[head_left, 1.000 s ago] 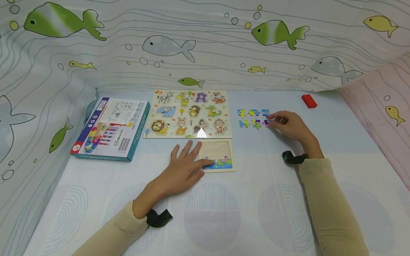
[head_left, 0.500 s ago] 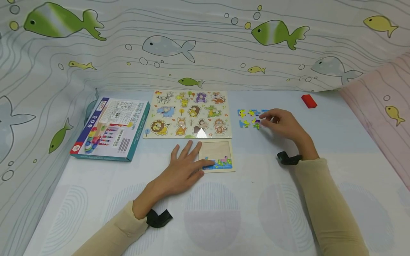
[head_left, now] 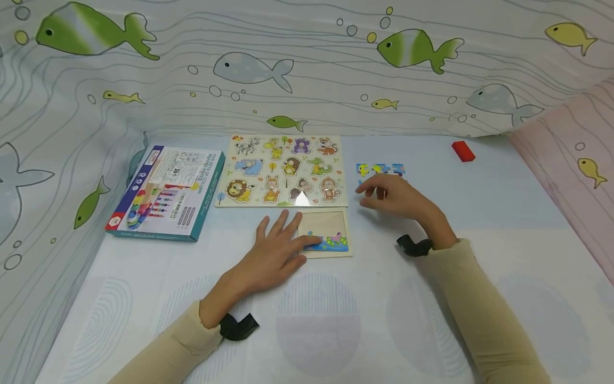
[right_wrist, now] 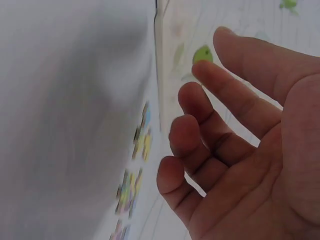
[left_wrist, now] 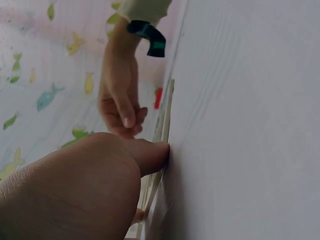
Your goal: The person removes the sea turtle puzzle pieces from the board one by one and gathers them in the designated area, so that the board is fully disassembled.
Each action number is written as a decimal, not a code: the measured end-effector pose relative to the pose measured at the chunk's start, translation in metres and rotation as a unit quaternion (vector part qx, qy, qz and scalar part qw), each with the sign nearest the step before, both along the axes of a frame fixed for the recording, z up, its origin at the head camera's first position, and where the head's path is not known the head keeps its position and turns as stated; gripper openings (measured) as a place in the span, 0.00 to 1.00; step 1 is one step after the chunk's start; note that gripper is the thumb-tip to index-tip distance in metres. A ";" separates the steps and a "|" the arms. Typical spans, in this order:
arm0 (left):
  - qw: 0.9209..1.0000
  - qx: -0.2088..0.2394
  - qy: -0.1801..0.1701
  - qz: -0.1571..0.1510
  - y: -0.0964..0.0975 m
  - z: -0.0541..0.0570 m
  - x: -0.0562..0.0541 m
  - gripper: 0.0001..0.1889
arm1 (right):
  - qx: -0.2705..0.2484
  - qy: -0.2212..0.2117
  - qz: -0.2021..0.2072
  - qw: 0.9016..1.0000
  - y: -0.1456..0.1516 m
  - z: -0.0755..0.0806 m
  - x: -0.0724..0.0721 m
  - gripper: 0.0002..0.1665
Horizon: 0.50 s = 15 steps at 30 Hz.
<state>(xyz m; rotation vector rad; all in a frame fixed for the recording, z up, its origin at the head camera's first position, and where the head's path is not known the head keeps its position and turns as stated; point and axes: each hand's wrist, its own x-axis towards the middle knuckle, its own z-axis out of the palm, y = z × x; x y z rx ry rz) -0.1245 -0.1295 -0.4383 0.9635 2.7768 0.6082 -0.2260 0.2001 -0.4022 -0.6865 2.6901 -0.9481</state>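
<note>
A small wooden puzzle frame (head_left: 326,221) lies on the table in the head view, with joined blue and green jigsaw pieces (head_left: 338,242) along its lower side. My left hand (head_left: 268,261) lies flat beside it with spread fingers, the index finger resting on those pieces. To the right, my right hand (head_left: 398,197) is above several loose jigsaw pieces (head_left: 376,169) and partly hides them. The right wrist view shows its fingers loosely bent, thumb apart and nothing between them, with loose pieces (right_wrist: 129,192) below.
An animal puzzle board (head_left: 259,154) lies just behind the frame. A printed toy box (head_left: 165,192) is at the left, and a red block (head_left: 463,151) at the back right. Fish-patterned cloth (head_left: 316,42) rises behind the table.
My right hand has moved left across the loose pieces, from their right end toward the frame, now covering the nearer row. My left hand stays in place.
</note>
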 end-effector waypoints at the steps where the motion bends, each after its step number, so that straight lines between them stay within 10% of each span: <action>1: 1.000 0.000 0.000 0.001 0.000 0.000 0.000 0.22 | 0.000 -0.003 0.012 1.000 -0.005 0.000 0.002 0.18; 15: 1.000 0.007 -0.001 0.021 -0.001 -0.001 -0.002 0.29 | -0.003 -0.028 0.104 0.994 -0.046 -0.007 0.016 0.17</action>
